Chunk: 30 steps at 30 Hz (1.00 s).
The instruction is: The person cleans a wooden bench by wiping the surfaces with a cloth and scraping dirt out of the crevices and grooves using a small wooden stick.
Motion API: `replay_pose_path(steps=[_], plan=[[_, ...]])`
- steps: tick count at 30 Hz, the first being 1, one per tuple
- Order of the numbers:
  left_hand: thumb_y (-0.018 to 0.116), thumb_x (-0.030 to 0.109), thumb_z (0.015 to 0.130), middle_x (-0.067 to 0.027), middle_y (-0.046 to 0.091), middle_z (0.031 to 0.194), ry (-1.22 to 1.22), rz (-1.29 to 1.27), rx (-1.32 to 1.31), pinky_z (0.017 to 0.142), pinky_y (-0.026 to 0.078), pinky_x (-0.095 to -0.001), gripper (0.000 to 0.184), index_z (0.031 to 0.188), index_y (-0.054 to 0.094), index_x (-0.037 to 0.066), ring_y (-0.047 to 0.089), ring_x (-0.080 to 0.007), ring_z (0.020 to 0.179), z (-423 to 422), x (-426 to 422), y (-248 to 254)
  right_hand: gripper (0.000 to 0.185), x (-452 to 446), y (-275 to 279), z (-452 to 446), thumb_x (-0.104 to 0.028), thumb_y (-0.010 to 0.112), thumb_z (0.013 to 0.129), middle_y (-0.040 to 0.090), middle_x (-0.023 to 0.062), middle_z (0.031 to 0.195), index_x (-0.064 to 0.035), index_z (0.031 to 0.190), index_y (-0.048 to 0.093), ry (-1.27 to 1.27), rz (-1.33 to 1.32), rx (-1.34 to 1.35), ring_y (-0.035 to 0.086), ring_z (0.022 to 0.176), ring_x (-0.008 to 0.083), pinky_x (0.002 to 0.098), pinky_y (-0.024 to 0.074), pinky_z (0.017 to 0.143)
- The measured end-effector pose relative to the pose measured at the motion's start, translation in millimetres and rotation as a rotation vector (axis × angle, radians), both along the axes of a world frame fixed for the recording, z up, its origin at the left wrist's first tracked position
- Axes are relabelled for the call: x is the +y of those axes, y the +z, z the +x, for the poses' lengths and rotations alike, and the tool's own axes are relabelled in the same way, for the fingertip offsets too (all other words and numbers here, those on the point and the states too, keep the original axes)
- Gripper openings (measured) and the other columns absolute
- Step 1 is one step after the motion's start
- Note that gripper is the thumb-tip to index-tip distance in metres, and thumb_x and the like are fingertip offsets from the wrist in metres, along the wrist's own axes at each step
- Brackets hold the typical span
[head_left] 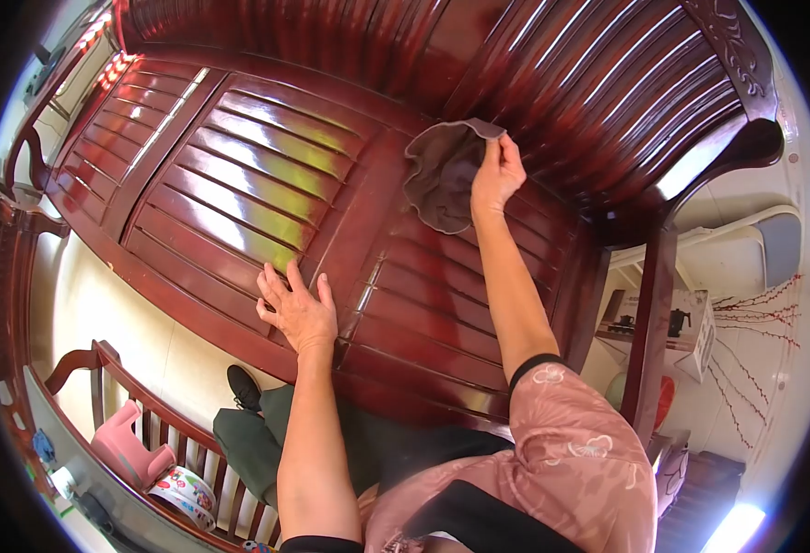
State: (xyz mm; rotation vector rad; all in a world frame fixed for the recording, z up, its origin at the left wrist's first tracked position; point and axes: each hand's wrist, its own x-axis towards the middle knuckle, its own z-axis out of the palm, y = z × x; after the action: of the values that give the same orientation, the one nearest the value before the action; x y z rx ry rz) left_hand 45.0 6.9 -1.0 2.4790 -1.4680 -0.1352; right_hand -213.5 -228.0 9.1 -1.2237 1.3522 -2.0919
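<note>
A dark brown cloth with a wavy edge hangs from my right hand, which pinches it by its upper right edge. It is over the right part of the slatted wooden bench seat; whether its lower edge touches the wood I cannot tell. My left hand has its fingers spread at the front part of the seat, palm down, with nothing in it. The reddish-brown seat is glossy and reflects white and yellow-green light near my left hand.
The slatted backrest rises behind the seat, with a curved armrest at right. Beyond it are a folding chair, a printed box and thin red-budded twigs. A pink stool stands at lower left.
</note>
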Motion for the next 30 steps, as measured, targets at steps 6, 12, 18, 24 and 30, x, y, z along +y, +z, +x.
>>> replay_pose_path(steps=[6, 12, 18, 24, 30], plan=[[0.058, 0.042, 0.094, -0.0184, 0.033, 0.154, -0.001, -0.006, -0.009, 0.113, 0.019, -0.0562, 0.054, 0.139, 0.049, 0.011, 0.024, -0.0335, 0.146, -1, 0, 0, 0.021, 17, -7, -30, -0.003, 0.069, 0.093, 0.072, 0.0007, 0.101, 0.0023, 0.113, 0.071, 0.332, 0.295, -0.061, 0.063, 0.092, 0.0078, 0.0228, 0.0497, 0.086], [0.058, 0.041, 0.095, -0.0186, 0.033, 0.154, 0.001, -0.008, 0.006, 0.113, 0.018, -0.0567, 0.054, 0.138, 0.05, 0.01, 0.023, -0.034, 0.146, -1, 0, 1, 0.019, -32, -48, -7, -0.012, 0.072, 0.089, 0.074, 0.0161, 0.094, -0.0035, 0.105, 0.073, 0.014, 0.34, 0.458, 0.072, 0.084, 0.0255, 0.0351, 0.0544, 0.08], [0.058, 0.041, 0.095, -0.0185, 0.033, 0.154, 0.005, -0.001, 0.013, 0.113, 0.019, -0.0564, 0.053, 0.137, 0.051, 0.011, 0.024, -0.034, 0.146, -1, -1, 2, 0.017, -56, -56, 17, -0.023, 0.068, 0.089, 0.072, 0.0181, 0.084, -0.0069, 0.093, 0.074, -0.263, 0.478, 0.629, 0.07, 0.078, 0.0376, 0.046, 0.0548, 0.075], [0.059, 0.04, 0.094, -0.0181, 0.034, 0.153, -0.003, -0.017, -0.002, 0.112, 0.019, -0.0559, 0.052, 0.137, 0.051, 0.011, 0.025, -0.0338, 0.145, 0, 0, 0, 0.016, -59, -58, 19, -0.023, 0.066, 0.088, 0.07, 0.0207, 0.083, -0.0094, 0.092, 0.073, -0.261, 0.516, 0.845, 0.068, 0.078, 0.0428, 0.0499, 0.0554, 0.074], [0.059, 0.041, 0.094, -0.0182, 0.034, 0.153, -0.005, -0.016, -0.012, 0.112, 0.02, -0.0554, 0.052, 0.137, 0.051, 0.011, 0.025, -0.0338, 0.145, 0, 0, 1, 0.017, -67, -30, 20, -0.021, 0.068, 0.084, 0.071, 0.0236, 0.089, -0.0068, 0.09, 0.073, -0.152, 0.743, 0.854, 0.069, 0.088, 0.0435, 0.0491, 0.0557, 0.081]])
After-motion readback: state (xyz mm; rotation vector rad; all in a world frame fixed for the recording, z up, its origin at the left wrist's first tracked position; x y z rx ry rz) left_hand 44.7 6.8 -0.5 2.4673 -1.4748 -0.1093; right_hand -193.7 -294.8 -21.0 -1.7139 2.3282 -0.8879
